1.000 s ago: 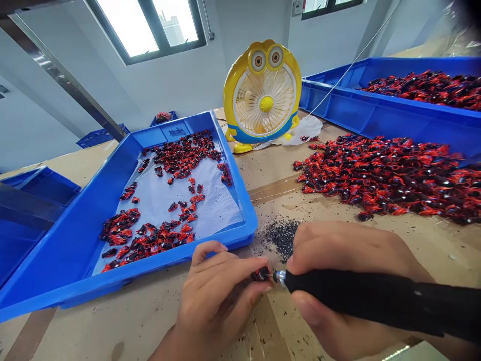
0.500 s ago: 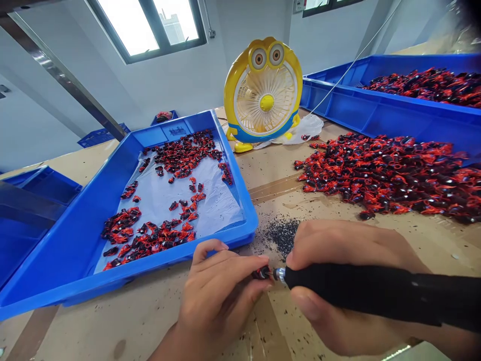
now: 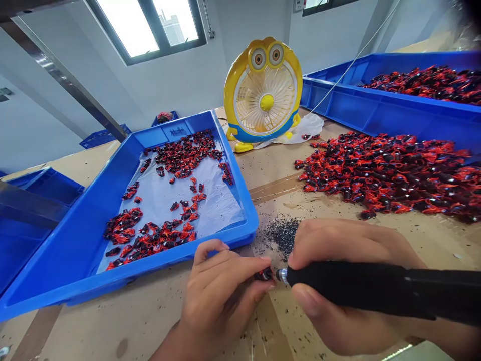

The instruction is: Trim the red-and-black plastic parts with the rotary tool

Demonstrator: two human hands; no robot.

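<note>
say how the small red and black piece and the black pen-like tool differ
The small red and black piece is far shorter than the black pen-like tool. The piece shows red; the tool, silver at one end. The left hand partly hides the piece, while the tool extends past the right hand. Both are held.

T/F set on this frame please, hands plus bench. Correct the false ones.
1. The left hand pinches a small red-and-black piece. True.
2. The right hand holds a pair of scissors. False: it grips a black pen-shaped tool.
3. Dark specks are scattered on the table beyond the fingers. True.
4. The loose pile sits inside a blue tray. False: it lies on the table, in front of the right-hand tray.
5. The left-hand tray holds red-and-black pieces on a white sheet. True.
</note>
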